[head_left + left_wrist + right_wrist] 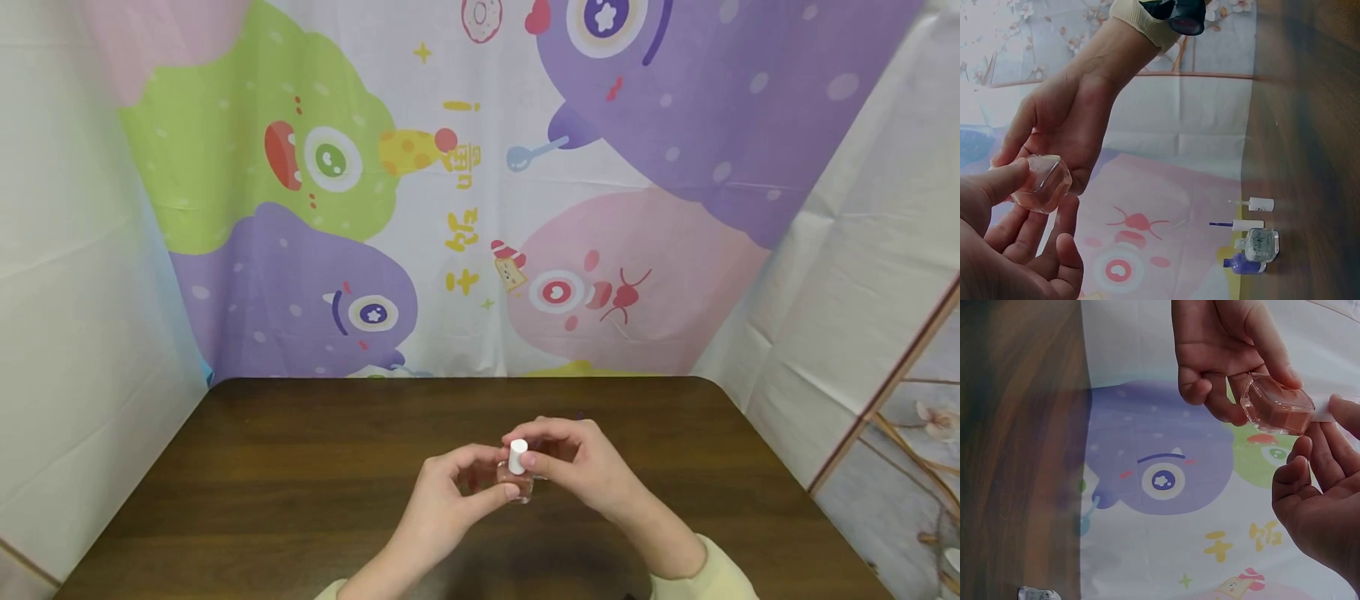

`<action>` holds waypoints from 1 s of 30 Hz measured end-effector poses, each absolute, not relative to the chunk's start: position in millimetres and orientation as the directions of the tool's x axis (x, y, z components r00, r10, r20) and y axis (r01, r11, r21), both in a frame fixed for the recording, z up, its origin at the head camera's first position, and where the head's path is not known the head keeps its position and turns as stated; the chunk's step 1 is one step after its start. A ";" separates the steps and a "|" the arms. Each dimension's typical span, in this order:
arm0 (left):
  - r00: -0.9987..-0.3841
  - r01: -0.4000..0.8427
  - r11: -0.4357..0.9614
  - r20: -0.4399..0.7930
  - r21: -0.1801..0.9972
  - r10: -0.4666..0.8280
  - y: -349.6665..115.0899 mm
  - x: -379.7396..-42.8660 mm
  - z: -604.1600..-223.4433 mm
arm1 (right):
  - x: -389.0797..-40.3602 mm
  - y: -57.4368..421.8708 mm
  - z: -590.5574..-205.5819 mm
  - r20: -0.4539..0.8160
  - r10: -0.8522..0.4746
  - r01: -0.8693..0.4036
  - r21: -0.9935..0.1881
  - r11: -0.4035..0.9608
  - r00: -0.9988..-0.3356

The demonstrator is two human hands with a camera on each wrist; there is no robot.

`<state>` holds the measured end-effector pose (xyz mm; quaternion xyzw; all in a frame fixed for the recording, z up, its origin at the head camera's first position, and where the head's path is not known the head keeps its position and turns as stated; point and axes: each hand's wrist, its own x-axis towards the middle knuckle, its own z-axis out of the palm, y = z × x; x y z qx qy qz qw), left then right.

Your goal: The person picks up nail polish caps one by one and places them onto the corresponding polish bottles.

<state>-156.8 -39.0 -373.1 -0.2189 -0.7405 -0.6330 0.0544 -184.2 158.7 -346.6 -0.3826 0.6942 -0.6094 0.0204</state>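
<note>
A small faceted glass nail polish bottle (516,483) with pinkish-brown polish is held above the table between both hands. My left hand (442,500) grips its glass body between thumb and fingers. The white cap (517,457) is pinched by my right hand (592,467) from the other side. In the right wrist view the bottle (1279,406) lies tilted, its cap (1322,408) seated at the neck between the right thumb and fingers. From the left wrist the bottle's base (1044,184) shows beside the left thumb, and its cap is hidden.
On the dark wooden table (300,500) stand a glittery clear bottle (1262,245) and a purple bottle (1246,264), both uncapped. Near them are two white caps with brushes, one clear-tipped (1261,204), one purple-tipped (1249,225). A cartoon curtain (450,333) hangs behind the table.
</note>
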 end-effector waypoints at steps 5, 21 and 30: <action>-0.898 0.380 0.078 0.348 0.922 0.269 -39.8 -157.7 -373.1 | -184.1 158.4 -345.9 0.430 -0.555 -0.503 -0.864 -0.024 -0.712; -0.915 0.349 0.037 0.332 0.936 0.229 -38.7 -156.7 -372.9 | -184.0 157.7 -341.4 0.455 -0.521 -0.537 -0.844 0.006 -0.722; -0.914 0.345 0.044 0.325 0.937 0.245 -38.9 -155.7 -372.4 | -184.7 155.9 -342.9 0.476 -0.505 -0.572 -0.819 0.042 -0.720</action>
